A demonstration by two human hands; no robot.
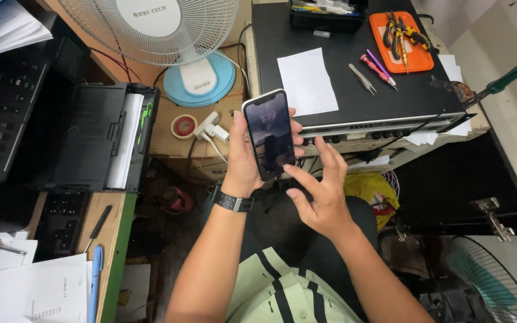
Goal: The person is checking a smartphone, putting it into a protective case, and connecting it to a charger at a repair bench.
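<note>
Black-screened phone held in left hand, right hand touching it

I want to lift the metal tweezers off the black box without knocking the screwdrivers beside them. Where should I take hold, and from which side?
Probably grip the tweezers across their middle, pinching the two flat arms together, coming straight down from above. They lie flat and slanted on the black box, pointed tips toward the front edge. The screwdrivers lie close on the far-right side, so keep fingers on the side toward the white paper.

The phone is in the left hand, with the right hand just right of it. Behind them, a paper sheet and tweezers lie on the surface.
</note>
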